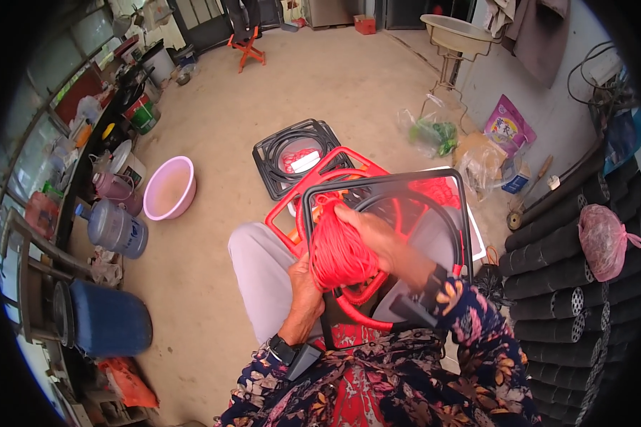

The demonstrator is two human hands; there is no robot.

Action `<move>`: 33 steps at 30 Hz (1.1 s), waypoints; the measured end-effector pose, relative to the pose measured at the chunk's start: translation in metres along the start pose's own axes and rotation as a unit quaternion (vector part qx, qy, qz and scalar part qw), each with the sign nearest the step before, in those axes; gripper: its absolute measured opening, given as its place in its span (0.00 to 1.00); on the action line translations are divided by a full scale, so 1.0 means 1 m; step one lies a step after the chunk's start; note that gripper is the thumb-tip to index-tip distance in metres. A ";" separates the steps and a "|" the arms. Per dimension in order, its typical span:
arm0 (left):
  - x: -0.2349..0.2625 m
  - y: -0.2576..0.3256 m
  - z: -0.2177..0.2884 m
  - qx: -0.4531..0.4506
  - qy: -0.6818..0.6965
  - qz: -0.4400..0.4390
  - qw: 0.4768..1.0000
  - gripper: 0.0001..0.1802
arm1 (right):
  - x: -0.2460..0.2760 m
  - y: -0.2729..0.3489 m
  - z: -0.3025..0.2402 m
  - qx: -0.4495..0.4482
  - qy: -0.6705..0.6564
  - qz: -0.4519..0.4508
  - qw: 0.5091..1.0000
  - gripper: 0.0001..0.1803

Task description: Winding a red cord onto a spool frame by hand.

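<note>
A thick bundle of red cord (343, 249) is between my two hands, above my lap. My left hand (306, 292) grips its lower left side. On the upper right side lies my right hand (370, 235), its fingers wrapped over the strands. Under my hands, a square frame with a black rim (464, 220) and a red-and-black ring (367, 322) leans across my lap. Behind it shows a red frame (363, 158), partly covered. Beyond that, a black frame (262, 158) with dark rings rests on the floor, with red cord and a white piece inside.
To the left stand a pink basin (184, 206) of cloudy water, a water jug (124, 229) and a blue barrel (114, 320). Black perforated tubes (548, 313) are stacked at right, topped by a pink bag (605, 242). A person (243, 14) stands by an orange folding stool (248, 51).
</note>
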State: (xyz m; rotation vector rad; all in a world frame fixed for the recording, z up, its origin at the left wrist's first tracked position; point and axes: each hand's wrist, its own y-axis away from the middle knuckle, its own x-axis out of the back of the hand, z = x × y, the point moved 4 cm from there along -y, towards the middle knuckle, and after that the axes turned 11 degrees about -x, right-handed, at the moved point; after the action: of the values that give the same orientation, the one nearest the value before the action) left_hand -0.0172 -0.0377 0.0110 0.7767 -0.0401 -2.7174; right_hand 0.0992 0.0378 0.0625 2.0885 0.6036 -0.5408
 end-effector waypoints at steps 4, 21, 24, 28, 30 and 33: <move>0.001 -0.003 -0.009 0.032 -0.034 -0.034 0.998 0.09 | 0.004 -0.011 -0.012 -0.017 0.083 0.001 0.996 0.27; 0.017 -0.019 -0.044 0.113 -0.011 -0.027 0.993 0.07 | 0.037 -0.012 -0.001 0.220 0.487 0.130 0.835 0.31; 0.027 -0.020 -0.046 0.123 0.012 -0.027 0.992 0.07 | 0.056 -0.030 0.011 0.235 0.323 0.134 0.907 0.27; 0.030 -0.021 -0.049 0.113 0.014 -0.029 0.993 0.07 | 0.105 -0.041 0.027 0.164 0.077 0.149 0.972 0.17; 0.032 -0.021 -0.050 0.126 0.007 -0.020 0.992 0.07 | 0.121 -0.051 0.031 0.136 0.134 0.194 0.962 0.19; 0.032 -0.021 -0.049 0.131 -0.001 -0.014 0.991 0.08 | 0.103 -0.057 0.014 0.469 0.579 0.250 0.619 0.23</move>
State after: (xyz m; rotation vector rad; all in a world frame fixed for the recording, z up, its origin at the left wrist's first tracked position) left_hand -0.0230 -0.0248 -0.0495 0.8508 -0.3948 -2.7740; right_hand 0.1441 0.0775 -0.0395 3.3163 0.3303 1.2639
